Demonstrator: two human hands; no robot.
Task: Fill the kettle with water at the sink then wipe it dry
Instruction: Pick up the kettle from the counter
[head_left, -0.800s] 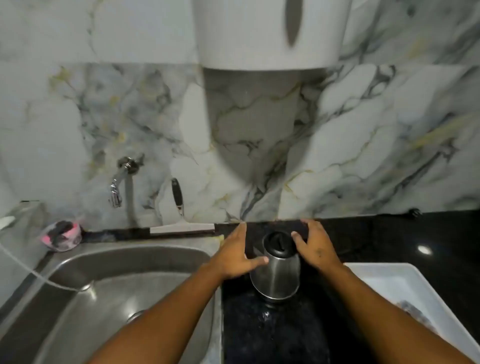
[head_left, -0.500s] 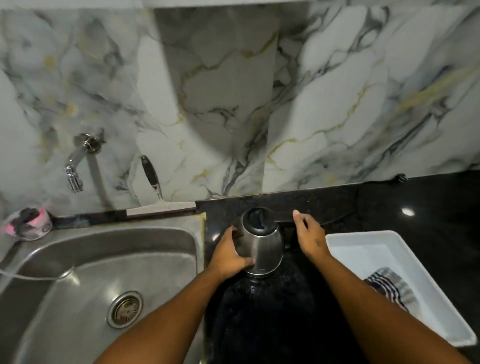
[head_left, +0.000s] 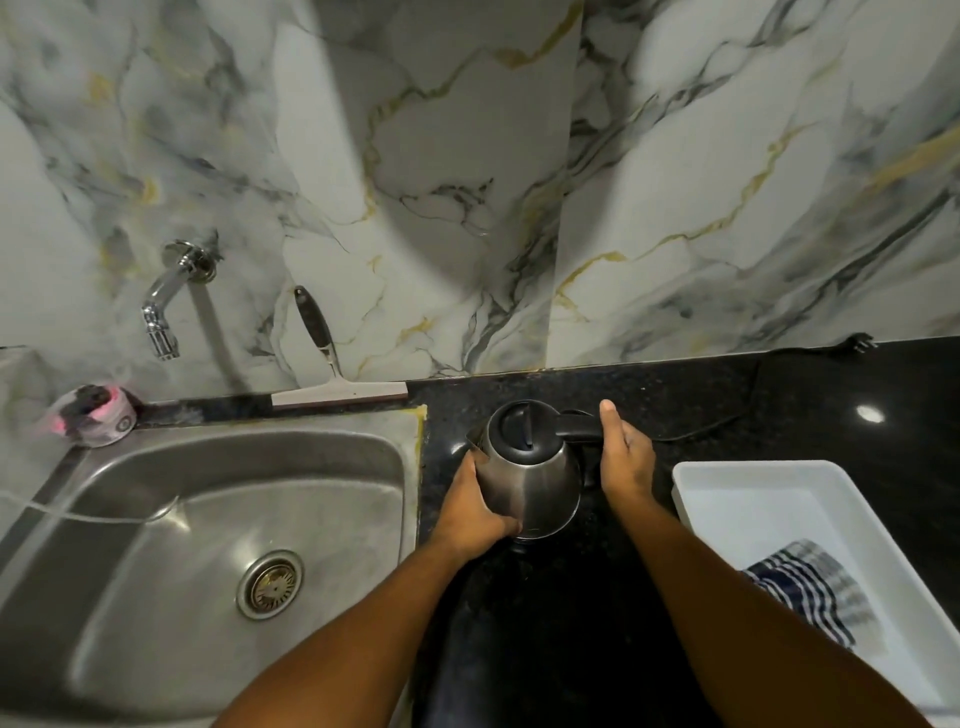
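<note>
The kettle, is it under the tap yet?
No, the kettle stands on the black counter right of the sink, away from the tap.

The sink (head_left: 208, 519) basin at nine o'clock of the kettle (head_left: 530, 483) lies open, only its drain (head_left: 270, 584) at the bottom. The tap (head_left: 163, 306) juts out at ten o'clock over the far rim, with a squeegee (head_left: 332, 364) leaning on the wall beside it. At three o'clock a white tray (head_left: 737, 499) holding a striped cloth (head_left: 810, 587) blocks the counter (head_left: 675, 395). A cord (head_left: 727, 415) trails at two o'clock.
</note>
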